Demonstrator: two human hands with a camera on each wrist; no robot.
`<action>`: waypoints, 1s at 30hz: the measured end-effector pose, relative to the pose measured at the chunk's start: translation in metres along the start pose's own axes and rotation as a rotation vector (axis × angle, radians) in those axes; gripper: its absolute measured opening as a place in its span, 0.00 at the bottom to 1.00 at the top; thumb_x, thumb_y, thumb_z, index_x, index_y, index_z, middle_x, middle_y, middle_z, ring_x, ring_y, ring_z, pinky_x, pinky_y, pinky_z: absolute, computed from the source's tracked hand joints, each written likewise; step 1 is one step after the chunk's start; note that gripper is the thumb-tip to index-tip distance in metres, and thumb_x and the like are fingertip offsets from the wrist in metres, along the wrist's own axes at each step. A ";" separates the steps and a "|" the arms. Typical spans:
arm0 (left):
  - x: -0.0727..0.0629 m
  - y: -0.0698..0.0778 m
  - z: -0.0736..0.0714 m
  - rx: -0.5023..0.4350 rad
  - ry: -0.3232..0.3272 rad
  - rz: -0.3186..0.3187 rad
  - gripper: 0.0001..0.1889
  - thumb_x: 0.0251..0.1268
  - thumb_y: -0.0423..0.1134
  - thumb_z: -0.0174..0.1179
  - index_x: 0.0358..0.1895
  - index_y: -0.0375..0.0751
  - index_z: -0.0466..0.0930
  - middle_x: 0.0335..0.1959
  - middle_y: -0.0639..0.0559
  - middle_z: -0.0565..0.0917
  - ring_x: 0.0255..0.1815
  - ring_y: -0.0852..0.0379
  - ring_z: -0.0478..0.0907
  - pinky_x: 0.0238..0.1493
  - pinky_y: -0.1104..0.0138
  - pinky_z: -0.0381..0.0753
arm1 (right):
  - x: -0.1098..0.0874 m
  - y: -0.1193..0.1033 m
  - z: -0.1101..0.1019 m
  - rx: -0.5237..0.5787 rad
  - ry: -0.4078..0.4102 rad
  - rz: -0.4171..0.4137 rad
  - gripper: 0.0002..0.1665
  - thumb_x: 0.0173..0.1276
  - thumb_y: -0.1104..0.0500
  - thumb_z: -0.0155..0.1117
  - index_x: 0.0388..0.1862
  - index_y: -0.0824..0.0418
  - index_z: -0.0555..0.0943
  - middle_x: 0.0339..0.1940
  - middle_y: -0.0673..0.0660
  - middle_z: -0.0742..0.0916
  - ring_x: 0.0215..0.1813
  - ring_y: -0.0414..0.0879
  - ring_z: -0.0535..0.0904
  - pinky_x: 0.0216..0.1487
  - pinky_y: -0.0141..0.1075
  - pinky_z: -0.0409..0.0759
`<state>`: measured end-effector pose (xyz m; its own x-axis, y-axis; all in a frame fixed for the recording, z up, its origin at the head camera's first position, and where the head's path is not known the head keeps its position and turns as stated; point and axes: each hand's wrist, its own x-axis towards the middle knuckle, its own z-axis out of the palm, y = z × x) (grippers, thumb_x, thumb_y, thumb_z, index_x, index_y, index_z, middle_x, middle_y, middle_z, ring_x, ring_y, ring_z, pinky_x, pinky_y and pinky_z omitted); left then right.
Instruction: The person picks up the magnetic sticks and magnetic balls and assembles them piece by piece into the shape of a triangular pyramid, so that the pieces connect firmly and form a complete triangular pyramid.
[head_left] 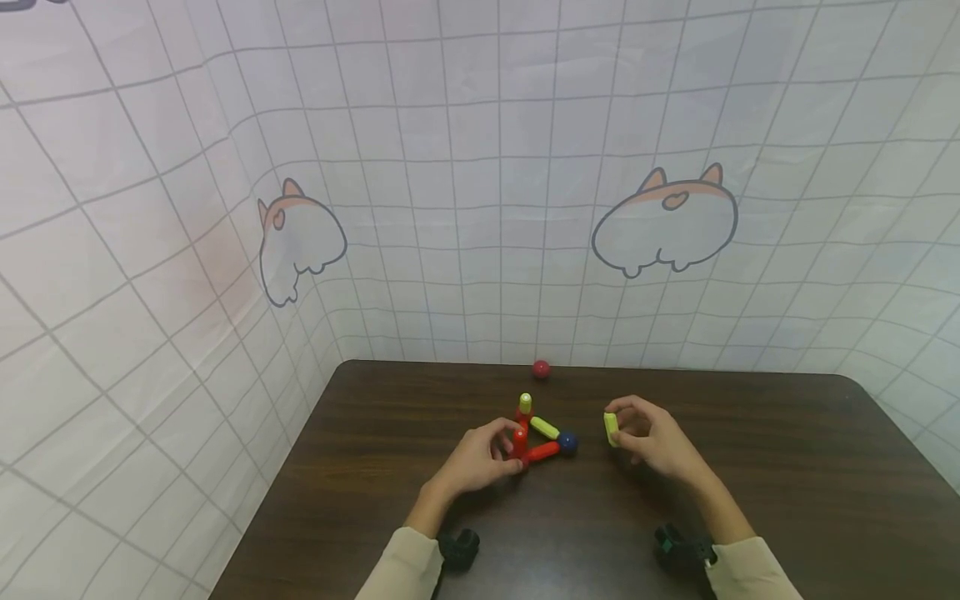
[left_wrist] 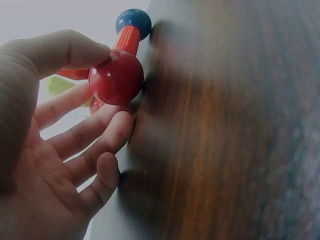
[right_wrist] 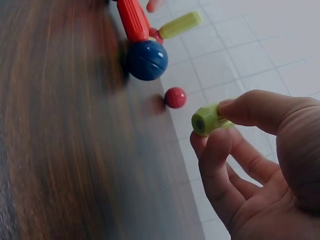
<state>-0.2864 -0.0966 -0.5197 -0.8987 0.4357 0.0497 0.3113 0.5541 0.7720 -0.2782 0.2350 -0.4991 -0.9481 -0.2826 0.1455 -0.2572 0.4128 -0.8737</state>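
- One lime rod [head_left: 611, 428] is in the right hand [head_left: 660, 442], clamped between thumb and fingers, right of the blue ball [head_left: 567, 442], apart;
- the left hand [head_left: 476, 458] holds a red ball [left_wrist: 117, 80] between thumb and fingers;
- steadying that ball while presenting the rod end-on would likely work best.

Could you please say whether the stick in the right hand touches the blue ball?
No, the head view shows tabletop between the blue ball and the yellow-green stick pinched in the right hand.
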 end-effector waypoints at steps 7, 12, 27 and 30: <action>-0.001 0.001 -0.001 0.006 0.009 0.002 0.32 0.61 0.40 0.71 0.70 0.48 0.72 0.40 0.54 0.81 0.30 0.62 0.76 0.32 0.70 0.76 | 0.001 -0.006 0.008 0.012 0.016 -0.037 0.22 0.69 0.64 0.70 0.59 0.58 0.77 0.51 0.68 0.85 0.39 0.47 0.84 0.24 0.39 0.83; -0.001 0.002 -0.002 0.011 -0.001 -0.012 0.34 0.61 0.41 0.71 0.71 0.45 0.71 0.41 0.54 0.81 0.31 0.62 0.76 0.33 0.70 0.76 | 0.002 -0.011 0.015 0.039 0.030 -0.075 0.21 0.68 0.66 0.70 0.59 0.60 0.77 0.51 0.69 0.85 0.39 0.45 0.84 0.23 0.39 0.82; 0.000 0.000 -0.001 0.043 -0.029 -0.029 0.34 0.60 0.45 0.74 0.70 0.44 0.74 0.40 0.55 0.80 0.28 0.63 0.75 0.30 0.70 0.74 | 0.002 -0.025 0.040 0.052 0.053 -0.144 0.22 0.66 0.67 0.72 0.57 0.59 0.78 0.48 0.66 0.86 0.39 0.45 0.84 0.23 0.38 0.82; 0.000 0.001 -0.002 0.046 -0.036 -0.023 0.32 0.60 0.43 0.73 0.69 0.45 0.76 0.39 0.56 0.80 0.27 0.63 0.75 0.29 0.70 0.74 | 0.002 -0.025 0.045 0.043 0.058 -0.153 0.22 0.65 0.67 0.72 0.56 0.59 0.78 0.47 0.64 0.87 0.40 0.45 0.83 0.24 0.36 0.82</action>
<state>-0.2868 -0.0968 -0.5178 -0.8943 0.4474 0.0089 0.3055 0.5959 0.7427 -0.2653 0.1854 -0.4981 -0.9081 -0.2884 0.3036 -0.3920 0.3309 -0.8584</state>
